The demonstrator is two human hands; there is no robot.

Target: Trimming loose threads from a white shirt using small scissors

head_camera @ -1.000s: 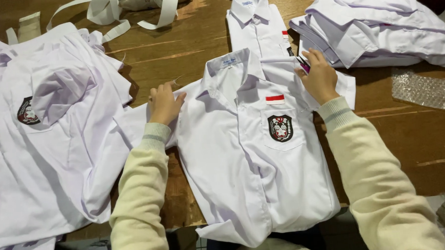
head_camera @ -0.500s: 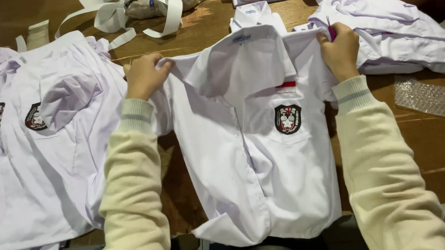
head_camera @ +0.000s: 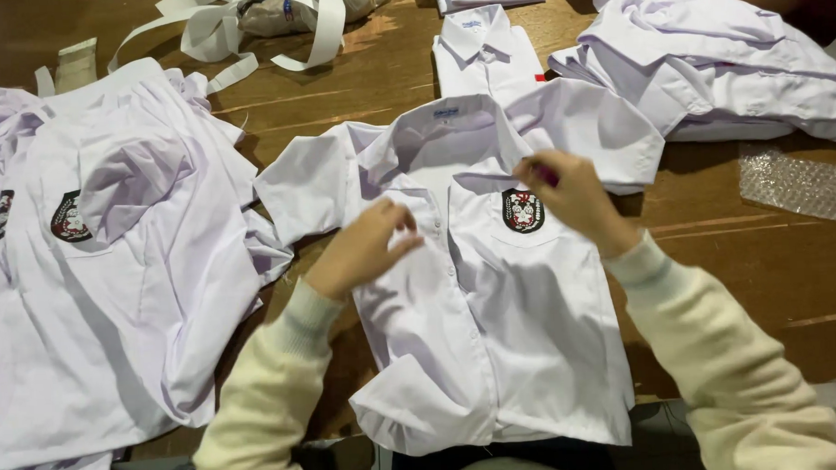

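Note:
A white short-sleeved shirt [head_camera: 496, 334] with a dark shield badge [head_camera: 523, 210] on its chest pocket lies face up on the wooden table [head_camera: 762, 269], sleeves spread and collar away from me. My left hand [head_camera: 363, 248] rests on the shirt's front beside the button strip, its fingers pinched together on the cloth. My right hand [head_camera: 576, 199] is over the pocket just right of the badge and grips a small pink object [head_camera: 546, 175] between its fingers. Both of my arms are in cream knitted sleeves.
A heap of white badge shirts [head_camera: 114, 273] covers the table's left side. A folded shirt [head_camera: 486, 52] lies behind, and more shirts [head_camera: 737, 76] are piled at the back right. Bubble wrap [head_camera: 796, 187] lies at right, white strips [head_camera: 244, 28] at the back left.
The shirt, held up by its shoulders before, now lies flat on the table. Both hands have let go of the shoulders and come down to the chest.

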